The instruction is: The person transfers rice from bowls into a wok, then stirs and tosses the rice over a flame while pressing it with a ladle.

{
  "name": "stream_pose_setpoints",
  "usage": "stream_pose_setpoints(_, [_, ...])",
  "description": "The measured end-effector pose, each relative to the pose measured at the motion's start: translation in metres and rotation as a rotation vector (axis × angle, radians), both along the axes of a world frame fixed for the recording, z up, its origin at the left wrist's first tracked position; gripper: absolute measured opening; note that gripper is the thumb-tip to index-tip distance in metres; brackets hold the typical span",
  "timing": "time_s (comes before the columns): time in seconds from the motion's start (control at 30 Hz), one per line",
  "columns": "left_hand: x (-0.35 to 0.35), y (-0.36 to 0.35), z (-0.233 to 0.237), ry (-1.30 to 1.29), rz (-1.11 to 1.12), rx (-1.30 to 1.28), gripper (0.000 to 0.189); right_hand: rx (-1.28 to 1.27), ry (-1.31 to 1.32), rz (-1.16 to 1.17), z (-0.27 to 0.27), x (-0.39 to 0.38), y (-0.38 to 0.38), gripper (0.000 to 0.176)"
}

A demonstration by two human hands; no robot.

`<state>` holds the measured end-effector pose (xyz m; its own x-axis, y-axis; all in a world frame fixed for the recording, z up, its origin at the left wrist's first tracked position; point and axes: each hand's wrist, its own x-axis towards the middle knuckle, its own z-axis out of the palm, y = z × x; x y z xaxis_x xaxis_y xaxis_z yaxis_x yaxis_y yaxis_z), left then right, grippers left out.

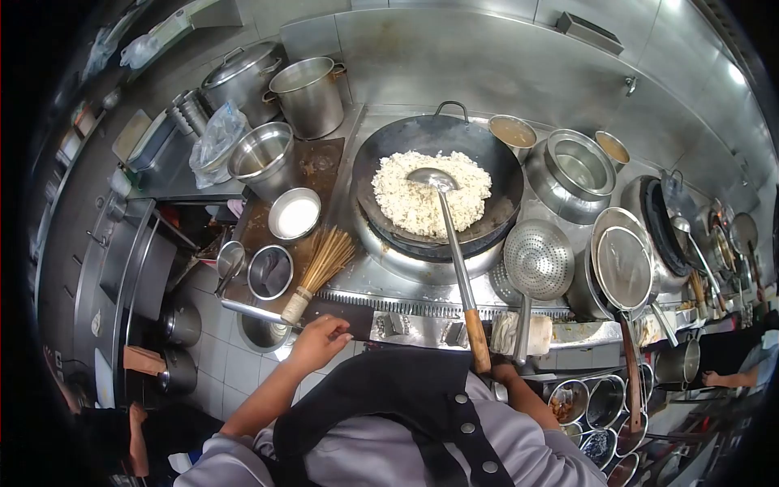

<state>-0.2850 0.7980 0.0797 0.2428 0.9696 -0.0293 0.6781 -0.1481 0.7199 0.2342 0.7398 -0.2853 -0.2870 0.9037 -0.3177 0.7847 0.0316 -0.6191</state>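
Observation:
My left hand point(320, 341) is off the counter's front edge, just right of a bamboo wok brush point(324, 264). Its fingers are loosely bent and apart, with nothing in them. My right hand point(505, 372) is low by the apron, close to the wooden handle end of a long ladle point(459, 268); its fingers are mostly hidden, so a grip cannot be made out. The ladle's bowl lies face down on white rice point(398, 203) in a large black wok point(503, 174) on the stove. Beside the ladle handle is a perforated skimmer point(539, 258).
Left of the wok stand a bowl of white granules point(294, 214), a steel pot point(261, 154) and tall stockpots point(307, 97). To the right are a lidless round pot point(574, 166), mesh strainers point(623, 264) and a second wok point(661, 227). Seasoning pots point(568, 400) sit lower right. Other people's arms point(138, 438) show at both sides.

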Motion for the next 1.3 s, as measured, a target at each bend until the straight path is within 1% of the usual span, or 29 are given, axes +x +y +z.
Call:
stream_pose_setpoints(0.07, [0.002,0.007,-0.002,-0.005,-0.018,-0.025,0.026,-0.317,0.15,-0.345,0.039,-0.016,-0.002,0.06])
stream_pose_setpoints(0.1, [0.002,0.009,-0.003,0.0,-0.028,-0.047,0.026,-0.311,0.132,-0.34,0.028,-0.008,-0.001,0.06])
stream_pose_setpoints(0.17, [0.002,0.015,-0.007,-0.067,-0.036,-0.015,0.024,-0.333,-0.163,-0.091,0.007,0.0,0.005,0.062])
stream_pose_setpoints(0.2, [0.003,0.019,-0.001,-0.032,-0.064,-0.002,0.023,-0.16,-0.094,-0.116,0.057,-0.013,0.009,0.066])
stream_pose_setpoints(0.23, [0.003,0.024,0.005,0.011,-0.095,0.009,0.023,-0.161,-0.097,-0.113,0.111,-0.025,0.011,0.066])
stream_pose_setpoints(0.3, [0.002,0.04,0.008,-0.006,-0.126,0.054,0.022,-0.298,-0.267,-0.235,0.199,-0.051,0.0,0.061])
stream_pose_setpoints(0.37, [0.008,0.058,0.009,0.001,-0.144,0.236,0.023,-0.299,-0.103,-0.113,0.26,-0.035,-0.042,0.052])
stream_pose_setpoints(0.4, [0.021,0.068,0.015,-0.047,-0.086,0.207,0.021,-0.457,0.188,-0.307,0.345,-0.049,-0.047,0.052])
stream_pose_setpoints(0.43, [0.038,0.083,0.022,-0.073,-0.127,0.401,0.019,-0.596,0.467,-0.526,0.43,-0.063,-0.052,0.052])
stream_pose_setpoints(0.47, [0.056,0.103,0.032,-0.097,-0.173,0.598,0.018,-0.319,0.438,-0.496,0.444,-0.066,-0.05,0.055])
stream_pose_setpoints(0.5, [0.08,0.123,0.043,-0.103,-0.189,0.721,0.018,-0.037,0.407,-0.466,0.454,-0.071,-0.047,0.059])
stream_pose_setpoints(0.53, [0.1,0.139,0.053,-0.113,-0.209,0.84,0.017,0.216,0.243,-0.349,0.472,-0.092,-0.025,0.06])
stream_pose_setpoints(0.57, [0.114,0.162,0.041,-0.043,-0.273,0.777,0.019,0.461,0.066,-0.226,0.49,-0.119,0.002,0.061])
stream_pose_setpoints(0.6, [0.125,0.182,0.03,0.028,-0.337,0.716,0.025,0.424,-0.031,-0.183,0.477,-0.135,0.024,0.065])
stream_pose_setpoints(0.63, [0.133,0.193,0.03,0.018,-0.36,0.721,0.025,0.385,-0.126,-0.141,0.454,-0.145,0.05,0.07])
stream_pose_setpoints(0.7, [0.145,0.204,0.021,0.178,-0.338,0.33,0.043,0.003,0.011,-0.226,0.436,-0.162,0.088,0.075])
stream_pose_setpoints(0.73, [0.147,0.199,0.009,0.136,-0.321,0.536,0.052,0.119,-0.008,-0.159,0.438,-0.158,0.076,0.072])
stream_pose_setpoints(0.77, [0.145,0.183,0.014,0.132,-0.328,0.533,0.052,0.115,-0.01,-0.166,0.456,-0.144,0.055,0.072])
stream_pose_setpoints(0.83, [0.134,0.148,0.06,0.161,-0.463,0.49,0.05,0.123,0.064,-0.121,0.503,-0.115,0.013,0.069])
stream_pose_setpoints(0.87, [0.133,0.138,0.073,0.112,-0.451,0.473,0.047,0.119,0.067,-0.128,0.517,-0.113,0.011,0.069])
stream_pose_setpoints(0.93, [0.146,0.155,0.036,0.15,-0.41,0.502,0.045,-0.409,0.196,-0.436,0.528,-0.115,0.006,0.066])
stream_pose_setpoints(1.0, [0.16,0.163,0.002,0.178,-0.277,0.664,0.044,-0.242,0.254,-0.44,0.468,-0.12,0.033,0.066])
stream_pose_setpoints(1.03, [0.158,0.15,-0.004,0.171,-0.29,0.669,0.044,-0.165,0.285,-0.46,0.438,-0.121,0.05,0.066])
stream_pose_setpoints(1.1, [0.143,0.101,-0.025,0.255,-0.347,0.622,0.045,0.293,0.105,-0.298,0.396,-0.129,0.07,0.063])
stream_pose_setpoints(1.13, [0.124,0.071,-0.025,0.273,-0.398,0.542,0.044,0.047,0.352,-0.396,0.437,-0.139,0.061,0.061])
stream_pose_setpoints(1.17, [0.109,0.055,-0.009,0.298,-0.445,0.477,0.044,0.056,0.351,-0.383,0.471,-0.139,0.045,0.061])
stream_pose_setpoints(1.2, [0.104,0.063,0.016,0.306,-0.438,0.481,0.044,-0.021,0.528,-0.457,0.498,-0.135,0.02,0.06])
stream_pose_setpoints(1.27, [0.106,0.094,0.06,0.348,-0.4,0.623,0.043,-0.203,0.911,-0.578,0.519,-0.12,-0.014,0.058])
stream_pose_setpoints(1.3, [0.114,0.121,0.07,0.29,-0.409,0.523,0.049,-0.287,1.13,-0.635,0.521,-0.118,-0.025,0.058])
